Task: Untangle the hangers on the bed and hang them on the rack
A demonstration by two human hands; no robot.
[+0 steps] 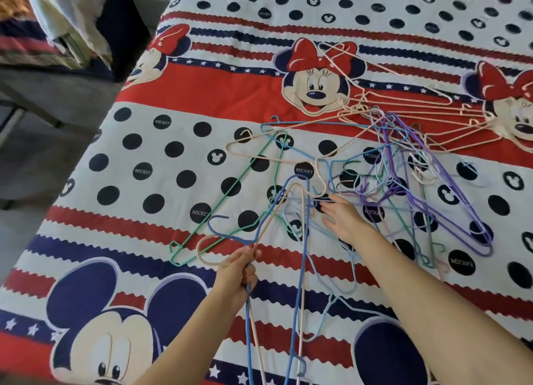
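Left hand [238,270] grips blue hanger [297,269]; right hand [344,218] reaches, fingers spread.

The bed [178,102] wears a cartoon-mouse cover of red stripes and dark dots. Tangled hangers [389,165] sprawl toward its right edge; a green hanger [230,187] lies apart, mid-bed.

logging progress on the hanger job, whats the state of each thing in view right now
left hand: shut on the necks of a blue hanger and a pink hanger, lifted toward the camera
right hand: open, fingers spread, reaching into the pile
green hanger: flat on the bed, nearly free
purple hangers: still tangled
peach hangers: loose heap, far side
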